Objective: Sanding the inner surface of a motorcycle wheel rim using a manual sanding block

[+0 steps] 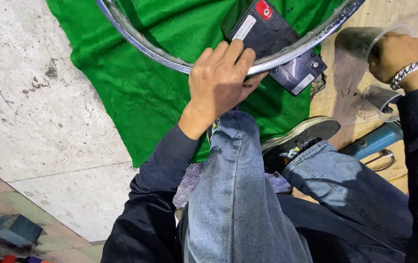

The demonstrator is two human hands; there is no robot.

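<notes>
My left hand [221, 80] lies flat over the shiny chromed metal wheel rim [143, 45], fingers curled over the hoop and the thumb tucked under its near side, so the rim is pinned where it crosses the black box-shaped battery [272, 41]. That battery, with its red terminal cap, sits tilted under the rim near the right edge of the bright green fleecy cloth [136, 92]; in my judgement it props the hoop off the floor while the cloth keeps the chrome off the pale concrete floor [28, 112].

My right hand [396, 56], with a silver chain bracelet on the wrist, is closed around a clear tumbler-shaped plastic cup [360, 41], held tipped on its side above the wooden board [413, 14] beyond the cloth's right edge. A second clear cup [382, 100] is just below it, next to a blue-bodied power tool [377, 140] lying at the board's near side.

I'm crouched, blue denim knees up, my dark shoe [301, 136] planted on the cloth's near edge, which seems to hold the fabric from sliding.
</notes>
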